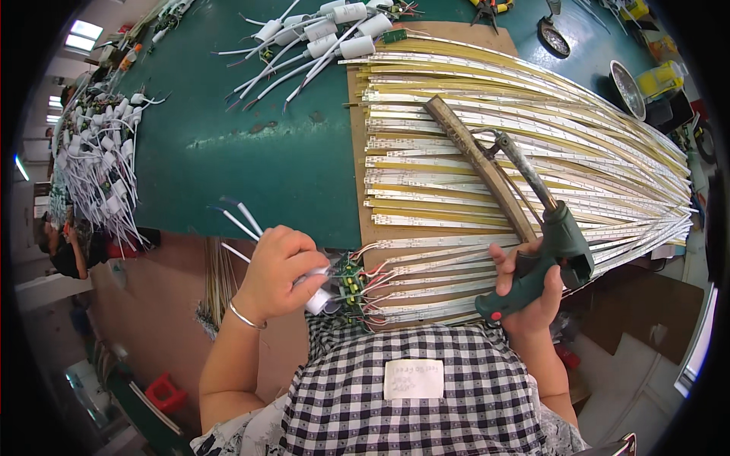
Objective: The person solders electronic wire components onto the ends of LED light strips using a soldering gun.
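Note:
My left hand (277,275) is closed around white cylindrical caps (318,302), with white cables (242,220) sticking out past the fingers to the far left. Beside them, small green circuit boards (351,285) have red and white wires running to the ends of narrow white LED strips (426,277). In my right hand (532,292) is a dark green soldering gun (569,239) with a red button at its grip end. Its metal barrel points away and to the left, the tip above a long worn bar (479,167) lying slantwise over the strips.
More white caps with cables (334,34) lie at the far edge of the green table (243,167); a big heap of them (103,148) is at the left. Pliers (489,9), a small round dish (553,38) and a metal bowl (626,90) stand at the far right. Another person (72,251) is at left.

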Action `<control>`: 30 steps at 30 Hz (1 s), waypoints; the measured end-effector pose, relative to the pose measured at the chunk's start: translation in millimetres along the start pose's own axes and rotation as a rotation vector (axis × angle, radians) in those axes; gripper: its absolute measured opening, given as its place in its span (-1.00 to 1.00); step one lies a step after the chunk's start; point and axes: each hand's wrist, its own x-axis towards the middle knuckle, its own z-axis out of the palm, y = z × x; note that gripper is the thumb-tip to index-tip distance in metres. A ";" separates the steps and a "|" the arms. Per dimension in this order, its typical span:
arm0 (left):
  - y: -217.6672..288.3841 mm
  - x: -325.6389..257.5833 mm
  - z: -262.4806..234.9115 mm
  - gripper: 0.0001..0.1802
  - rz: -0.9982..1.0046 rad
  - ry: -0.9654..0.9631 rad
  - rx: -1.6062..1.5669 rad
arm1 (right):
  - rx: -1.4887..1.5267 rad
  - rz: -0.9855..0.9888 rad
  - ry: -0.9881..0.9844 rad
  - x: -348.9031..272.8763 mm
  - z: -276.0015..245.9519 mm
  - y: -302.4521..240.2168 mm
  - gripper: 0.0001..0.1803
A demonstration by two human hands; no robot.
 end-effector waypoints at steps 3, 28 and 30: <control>1.6 10.5 -11.3 -0.87 -0.015 0.141 0.185 | -0.015 0.001 0.021 1.5 1.4 0.3 -0.47; 35.3 51.0 9.2 -0.88 0.024 -0.265 -0.115 | -0.003 -0.123 0.087 19.0 -22.2 -26.2 -0.48; 30.3 65.2 7.7 -0.88 0.077 -0.223 -0.103 | -0.016 -0.180 0.096 35.4 -21.7 -35.9 -0.50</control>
